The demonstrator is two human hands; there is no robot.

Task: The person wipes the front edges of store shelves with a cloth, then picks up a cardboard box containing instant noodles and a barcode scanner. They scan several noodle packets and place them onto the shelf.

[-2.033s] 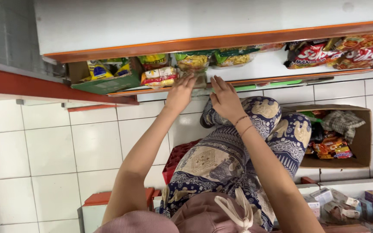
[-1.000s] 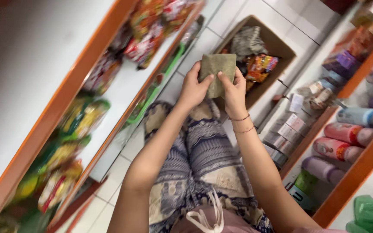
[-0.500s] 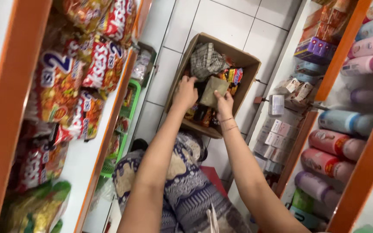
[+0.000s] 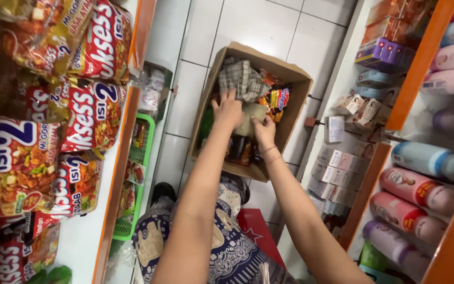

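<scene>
Both my arms reach down into an open cardboard box (image 4: 212, 92) on the white tiled floor. My left hand (image 4: 228, 109) and my right hand (image 4: 263, 131) together grip a pale greenish packet (image 4: 251, 116) inside the box. Around it lie several snack packets, a red and yellow one (image 4: 278, 98) and a grey checked cloth (image 4: 240, 79) at the far end.
An orange-edged shelf (image 4: 115, 184) on the left holds red instant noodle packets (image 4: 91, 114), with a green basket (image 4: 143, 158) below it. On the right, shelves carry pink and blue bottles (image 4: 421, 194) and small boxes (image 4: 332, 173). My patterned trousers (image 4: 227, 247) are below.
My view swung from the noodle shelf down to the floor. My hands carried the greenish packet from up near the shelf down into the cardboard box.
</scene>
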